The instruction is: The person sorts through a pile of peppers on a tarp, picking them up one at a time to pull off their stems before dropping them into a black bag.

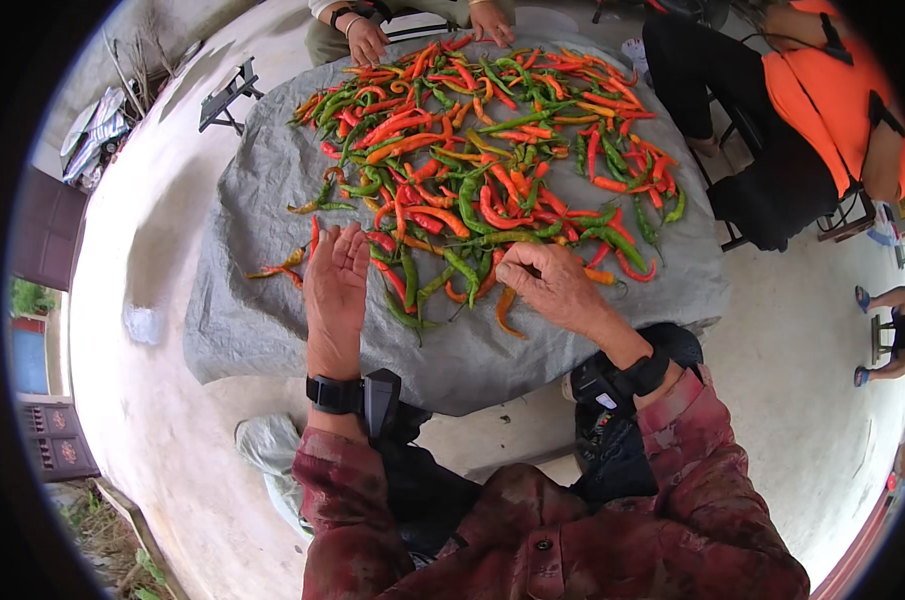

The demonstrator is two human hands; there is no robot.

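Observation:
Red, orange and green chili peppers (492, 190) lie in a broad heap over a grey cloth (262, 210) spread on a table before me. At the heap's near left edge, my left hand (337, 290) is turned palm up, open, with its fingers extended and nothing visible in it. A red chili tip shows just beside its fingertips. My right hand (564, 285) hovers at the near side of the heap, thumb and forefinger pinched together; whatever is between them, if anything, cannot be made out. Below its fingertips an orange chili (506, 310) rests on the cloth.
Across the table, another person's two hands (366, 40) reach to the far edge of the heap. A person in an orange vest (807, 95) sits on the right. A small folding stool (230, 97) stands at the far left. A grey bag (272, 455) lies left of my legs.

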